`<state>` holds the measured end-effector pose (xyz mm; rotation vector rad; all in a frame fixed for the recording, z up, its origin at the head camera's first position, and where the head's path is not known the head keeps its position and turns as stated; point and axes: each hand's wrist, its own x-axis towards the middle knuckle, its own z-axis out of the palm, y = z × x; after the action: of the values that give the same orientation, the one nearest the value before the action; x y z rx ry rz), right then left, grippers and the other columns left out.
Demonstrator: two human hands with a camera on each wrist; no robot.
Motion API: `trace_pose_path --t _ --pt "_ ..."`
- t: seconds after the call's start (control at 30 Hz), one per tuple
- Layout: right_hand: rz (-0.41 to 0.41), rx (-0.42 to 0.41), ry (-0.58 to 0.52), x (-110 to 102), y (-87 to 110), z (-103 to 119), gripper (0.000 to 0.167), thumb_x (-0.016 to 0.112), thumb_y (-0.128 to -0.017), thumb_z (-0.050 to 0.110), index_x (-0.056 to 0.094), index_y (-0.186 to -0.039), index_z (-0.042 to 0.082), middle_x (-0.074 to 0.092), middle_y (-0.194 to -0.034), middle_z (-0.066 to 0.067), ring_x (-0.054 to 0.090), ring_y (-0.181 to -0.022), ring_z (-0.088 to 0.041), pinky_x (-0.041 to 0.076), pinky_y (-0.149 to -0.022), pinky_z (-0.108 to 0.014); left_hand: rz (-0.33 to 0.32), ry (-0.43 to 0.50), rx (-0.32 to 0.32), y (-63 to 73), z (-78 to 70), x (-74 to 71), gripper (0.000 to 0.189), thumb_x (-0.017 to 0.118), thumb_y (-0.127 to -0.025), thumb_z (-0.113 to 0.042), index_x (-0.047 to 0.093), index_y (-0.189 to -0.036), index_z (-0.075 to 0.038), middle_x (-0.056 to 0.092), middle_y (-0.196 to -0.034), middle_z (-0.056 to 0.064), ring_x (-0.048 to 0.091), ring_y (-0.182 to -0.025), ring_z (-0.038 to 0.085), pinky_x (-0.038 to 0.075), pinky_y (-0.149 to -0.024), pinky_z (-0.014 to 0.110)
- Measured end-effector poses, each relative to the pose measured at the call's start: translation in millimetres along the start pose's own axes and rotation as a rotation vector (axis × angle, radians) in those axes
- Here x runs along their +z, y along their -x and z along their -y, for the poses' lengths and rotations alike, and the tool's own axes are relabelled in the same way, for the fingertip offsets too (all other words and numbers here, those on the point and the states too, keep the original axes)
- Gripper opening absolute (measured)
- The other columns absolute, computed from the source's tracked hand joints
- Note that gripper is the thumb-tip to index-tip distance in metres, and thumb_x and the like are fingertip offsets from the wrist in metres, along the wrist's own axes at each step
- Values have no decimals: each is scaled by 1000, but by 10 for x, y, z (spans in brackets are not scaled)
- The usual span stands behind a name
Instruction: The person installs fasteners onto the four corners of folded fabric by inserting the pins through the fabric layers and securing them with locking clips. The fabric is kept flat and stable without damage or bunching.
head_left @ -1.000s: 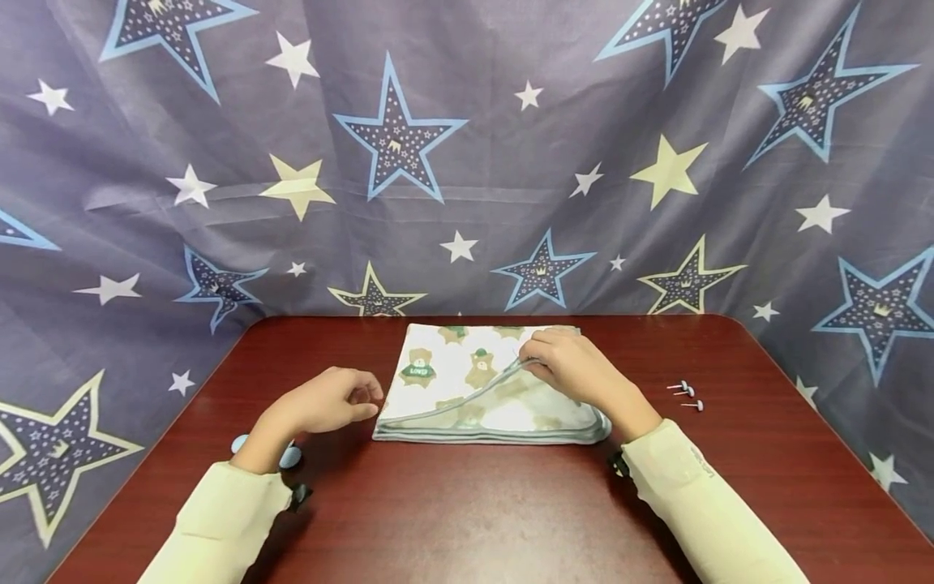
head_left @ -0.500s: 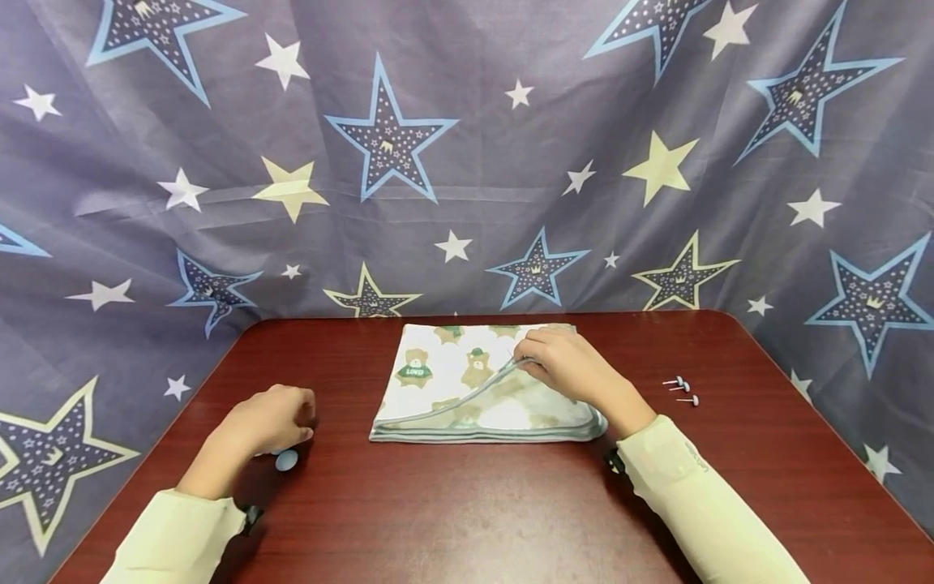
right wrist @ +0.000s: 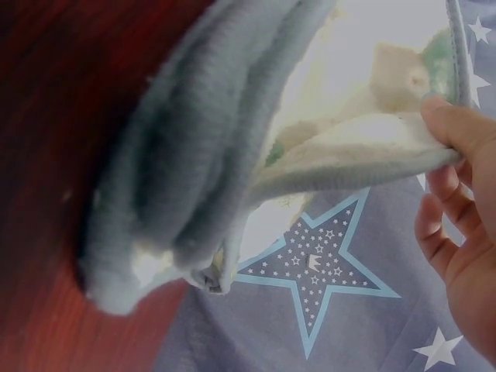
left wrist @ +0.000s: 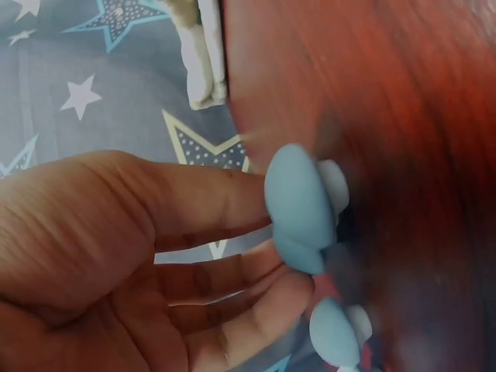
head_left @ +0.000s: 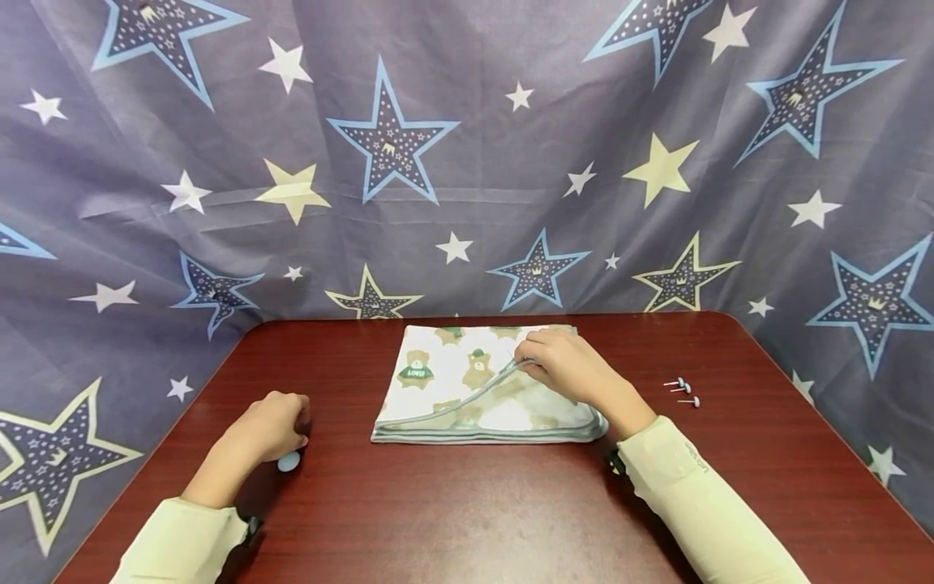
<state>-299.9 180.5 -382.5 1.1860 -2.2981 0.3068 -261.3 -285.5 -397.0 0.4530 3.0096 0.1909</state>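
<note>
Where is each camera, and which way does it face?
Head: on the head, facing forward and down at the table, bear cloth and starry backdrop; left grip, right grip and both sleeves show.
Left wrist: on that wrist, facing blue rounded pieces; only the left grip shows.
Right wrist: on that wrist, facing the cloth's raised edge; only the right grip shows, pinching it.
Shared: head and right wrist both show the cloth.

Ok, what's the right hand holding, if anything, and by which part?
The right hand pinches the folded cloth by its raised grey edge.

Matt cloth [head_left: 448, 377]; glossy, seemingly wooden table [head_left: 452, 503].
</note>
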Motion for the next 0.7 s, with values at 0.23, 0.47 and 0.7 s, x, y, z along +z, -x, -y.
trace_pose_path --t 0.23,0.47,0.7 --pt "-4 1 1 -9 7 -7 15 81 -85 8 71 -94 15 68 -93 2 67 -92 -20 53 -84 -38 -87 -9 91 -93 1 73 17 75 -77 4 65 -83 -7 60 -81 4 58 -74 22 52 -65 42" --pt "-13 -10 7 -12 8 -15 15 82 -85 9 72 -94 15 68 -93 2 67 -90 -19 53 -82 -37 -142 -30 155 -152 45 134 15 82 -82 -3 68 -84 -8 62 -84 5 61 -77 23 53 -68 43" --pt "-10 -5 8 -13 7 -15 15 82 -86 9 72 -95 15 69 -93 1 67 -90 -19 53 -82 -37 -128 4 172 -131 127 114 31 92 -71 -13 70 -93 -13 59 -86 0 57 -77 19 51 -70 43"
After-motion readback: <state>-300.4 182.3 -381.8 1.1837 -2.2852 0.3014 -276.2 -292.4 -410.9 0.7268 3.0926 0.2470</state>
